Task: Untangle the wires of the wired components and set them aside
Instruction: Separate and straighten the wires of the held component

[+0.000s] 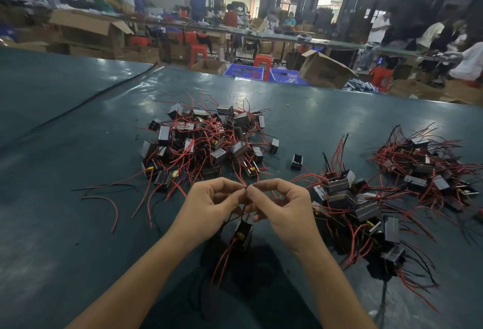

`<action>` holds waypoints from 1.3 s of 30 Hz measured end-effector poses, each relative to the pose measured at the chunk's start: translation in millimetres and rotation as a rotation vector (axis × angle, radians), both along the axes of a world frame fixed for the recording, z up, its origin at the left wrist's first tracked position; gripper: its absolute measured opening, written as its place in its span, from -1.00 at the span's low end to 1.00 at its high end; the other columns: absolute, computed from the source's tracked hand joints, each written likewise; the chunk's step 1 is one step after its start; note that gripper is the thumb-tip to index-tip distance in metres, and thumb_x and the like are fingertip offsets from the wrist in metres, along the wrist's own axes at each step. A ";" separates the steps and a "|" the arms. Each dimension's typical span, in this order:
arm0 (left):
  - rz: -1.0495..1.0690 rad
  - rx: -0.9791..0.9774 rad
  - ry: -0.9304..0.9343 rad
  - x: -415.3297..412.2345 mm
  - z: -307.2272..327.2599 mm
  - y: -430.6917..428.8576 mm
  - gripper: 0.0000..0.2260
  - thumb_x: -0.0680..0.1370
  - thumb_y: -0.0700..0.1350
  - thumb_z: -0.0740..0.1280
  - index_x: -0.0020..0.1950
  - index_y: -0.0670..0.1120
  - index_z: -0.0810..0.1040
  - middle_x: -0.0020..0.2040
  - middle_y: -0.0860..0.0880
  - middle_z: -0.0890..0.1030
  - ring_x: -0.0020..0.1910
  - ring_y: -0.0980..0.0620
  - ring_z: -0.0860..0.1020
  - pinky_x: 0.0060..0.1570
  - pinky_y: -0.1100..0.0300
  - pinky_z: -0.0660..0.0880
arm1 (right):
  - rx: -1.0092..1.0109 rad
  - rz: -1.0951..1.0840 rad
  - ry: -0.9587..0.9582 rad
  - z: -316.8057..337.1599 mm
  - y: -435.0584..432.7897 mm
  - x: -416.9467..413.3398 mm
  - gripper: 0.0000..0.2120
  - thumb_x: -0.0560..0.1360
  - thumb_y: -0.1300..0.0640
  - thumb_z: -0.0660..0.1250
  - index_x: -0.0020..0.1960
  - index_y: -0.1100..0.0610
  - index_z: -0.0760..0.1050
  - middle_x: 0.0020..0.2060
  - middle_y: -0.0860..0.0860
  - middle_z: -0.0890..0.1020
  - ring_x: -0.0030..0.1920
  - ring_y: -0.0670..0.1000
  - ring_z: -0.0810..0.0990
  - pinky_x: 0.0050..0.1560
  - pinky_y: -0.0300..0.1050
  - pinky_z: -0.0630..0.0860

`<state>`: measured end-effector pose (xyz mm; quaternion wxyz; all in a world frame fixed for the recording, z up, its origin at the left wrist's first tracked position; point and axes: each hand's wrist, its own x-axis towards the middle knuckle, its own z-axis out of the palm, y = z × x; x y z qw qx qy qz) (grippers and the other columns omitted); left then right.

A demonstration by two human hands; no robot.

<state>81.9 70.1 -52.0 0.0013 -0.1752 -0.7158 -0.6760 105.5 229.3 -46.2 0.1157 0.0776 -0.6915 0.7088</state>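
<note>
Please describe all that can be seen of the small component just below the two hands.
The component is a small dark box-shaped block with a yellow patch on top, tilted, just below the hands over the green table. Thin red and black wires come out of it: some rise to the fingertips of the left hand and right hand, which pinch them; others trail toward the viewer. Whether it hangs or rests on the table I cannot tell.
</note>
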 end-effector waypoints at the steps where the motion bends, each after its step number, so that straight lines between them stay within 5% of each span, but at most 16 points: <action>1: -0.014 -0.003 0.006 0.2 0.6 0.1 -0.90 0.49 -0.10 0.39 -0.07 -0.09 0.66 -0.19 -0.01 0.72 -0.17 0.07 0.70 -0.17 0.33 0.56 | 0.065 -0.032 0.056 -0.9 -1.6 0.1 -0.96 0.46 0.27 0.45 -0.10 0.18 0.61 -0.22 0.08 0.69 -0.33 0.06 0.68 -0.38 -0.20 0.57; 6: -0.052 -0.056 0.021 -1.5 -0.1 -1.7 -0.92 0.54 -0.20 0.38 -0.11 -0.07 0.67 -0.22 -0.03 0.71 -0.24 0.10 0.66 -0.25 0.32 0.54 | 0.316 -0.155 0.305 -2.7 -3.4 -1.2 -0.93 0.45 0.30 0.47 -0.11 0.16 0.66 -0.08 -0.03 0.62 -0.18 0.01 0.66 -0.27 -0.08 0.61; 9: -0.040 -0.073 0.041 -1.4 0.0 -1.5 -0.91 0.54 -0.21 0.38 -0.09 -0.06 0.67 -0.24 -0.07 0.69 -0.28 0.11 0.62 -0.27 0.32 0.53 | 0.311 -0.171 0.296 -3.1 -0.3 -2.0 -0.94 0.45 0.29 0.47 -0.11 0.17 0.66 -0.08 -0.04 0.65 -0.16 0.02 0.65 -0.25 -0.15 0.59; 13: -0.065 -0.038 0.001 -2.2 0.9 -0.3 -0.92 0.57 -0.22 0.33 -0.06 -0.15 0.63 -0.24 -0.03 0.69 -0.26 0.07 0.64 -0.21 0.29 0.55 | 0.228 -0.185 0.220 -2.9 -0.7 -2.4 -0.94 0.46 0.25 0.47 -0.11 0.11 0.64 -0.11 -0.01 0.62 -0.29 0.03 0.65 -0.34 0.06 0.61; 16: -0.112 -0.017 -0.070 -2.6 1.6 -0.4 -0.91 0.60 -0.19 0.27 -0.04 -0.16 0.55 -0.14 -0.06 0.70 -0.20 -0.04 0.70 -0.24 0.30 0.56 | 0.250 -0.253 0.201 -3.1 1.7 -4.4 -0.94 0.47 0.20 0.46 -0.13 0.07 0.62 -0.16 -0.01 0.58 -0.34 -0.02 0.60 -0.38 -0.04 0.58; 21: -0.047 -0.137 -0.003 -1.5 -1.9 0.7 -0.91 0.63 -0.08 0.21 -0.01 -0.04 0.48 -0.08 -0.06 0.68 -0.07 -0.08 0.68 0.02 -0.15 0.59 | 0.164 -0.120 0.131 -4.1 0.2 -3.3 -0.91 0.54 0.21 0.37 -0.14 0.10 0.53 -0.37 -0.06 0.60 -0.38 -0.10 0.58 -0.37 -0.27 0.50; 25: 0.029 -0.179 0.055 -0.7 -1.8 0.2 -0.94 0.63 -0.08 0.20 -0.01 0.00 0.45 -0.14 0.00 0.67 -0.10 0.10 0.68 0.04 -0.03 0.60 | 0.205 -0.054 0.118 -4.0 1.2 -2.5 -0.93 0.51 0.23 0.40 -0.14 0.13 0.56 -0.31 0.00 0.63 -0.30 -0.06 0.59 -0.26 -0.17 0.55; 29: 0.022 -0.262 0.093 2.2 -0.7 -0.2 -0.91 0.65 -0.06 0.18 -0.03 0.08 0.41 -0.34 0.00 0.62 -0.47 0.16 0.50 -0.41 0.18 0.45 | 0.077 0.069 0.043 -0.8 -0.5 1.2 -0.94 0.54 0.28 0.35 -0.12 0.24 0.55 -0.27 0.09 0.70 -0.33 0.01 0.65 -0.37 -0.21 0.54; 33: 0.011 -0.185 0.094 2.9 1.9 0.9 -0.92 0.65 -0.14 0.20 -0.01 0.00 0.45 -0.19 0.01 0.69 -0.20 0.07 0.67 -0.14 0.16 0.60 | 0.135 0.071 0.033 -3.3 -3.7 0.6 -0.95 0.54 0.29 0.33 -0.07 0.20 0.56 -0.25 -0.03 0.70 -0.20 -0.05 0.70 -0.25 -0.28 0.57; 36: 0.086 -0.201 0.230 8.0 1.6 6.2 -0.84 0.61 -0.21 0.28 -0.08 0.05 0.49 -0.27 0.14 0.65 -0.32 0.28 0.60 -0.29 0.47 0.45 | 0.061 0.056 -0.009 -2.9 -5.9 0.8 -0.94 0.56 0.31 0.30 0.01 0.28 0.54 -0.15 0.00 0.72 -0.12 -0.04 0.71 -0.13 -0.21 0.63; 39: 0.206 -0.208 0.337 8.2 0.9 6.9 -0.89 0.57 -0.19 0.35 -0.09 0.02 0.55 -0.22 0.09 0.62 -0.23 0.22 0.61 -0.25 0.44 0.47 | 0.040 -0.014 -0.030 -3.0 -5.8 -0.9 -0.93 0.56 0.27 0.31 0.02 0.26 0.54 -0.17 0.01 0.72 -0.08 0.06 0.71 -0.05 0.02 0.66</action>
